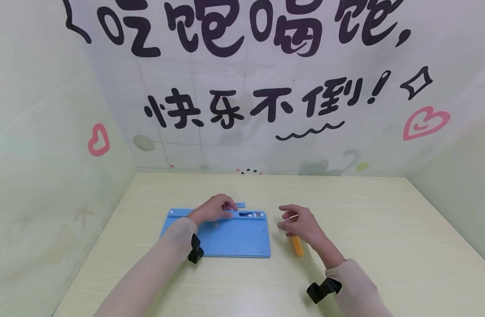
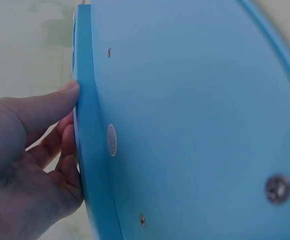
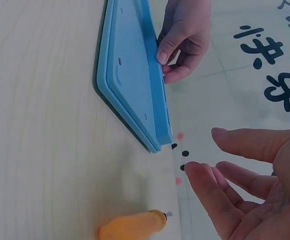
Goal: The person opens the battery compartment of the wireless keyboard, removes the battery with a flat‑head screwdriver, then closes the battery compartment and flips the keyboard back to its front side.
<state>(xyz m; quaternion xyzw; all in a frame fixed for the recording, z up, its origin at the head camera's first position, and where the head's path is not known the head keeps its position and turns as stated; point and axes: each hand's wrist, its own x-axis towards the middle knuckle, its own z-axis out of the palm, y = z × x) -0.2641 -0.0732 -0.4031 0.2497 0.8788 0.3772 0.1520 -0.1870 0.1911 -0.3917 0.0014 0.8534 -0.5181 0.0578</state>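
Observation:
A blue keyboard (image 1: pixel 238 240) lies underside up, with screws and a round pale sticker (image 2: pixel 112 140) on it. Along its far edge runs a raised ridge, where a small battery compartment (image 1: pixel 245 214) stands uncovered, with dark and silvery parts inside. My left hand (image 1: pixel 215 208) grips this ridge just left of the compartment, thumb on it and fingers curled at its far side. Behind the ridge lies a small blue cover (image 1: pixel 240 204). My right hand (image 1: pixel 302 224) hovers right of the keyboard, fingers loosely bent and holding nothing. Below it is an orange-handled screwdriver (image 3: pixel 135 226).
The pale wooden table (image 1: pixel 365 229) is bounded by a printed fabric backdrop (image 1: pixel 242 149) at the back and sides. Each wrist carries a black camera, one of them the right wrist camera (image 1: pixel 323 289).

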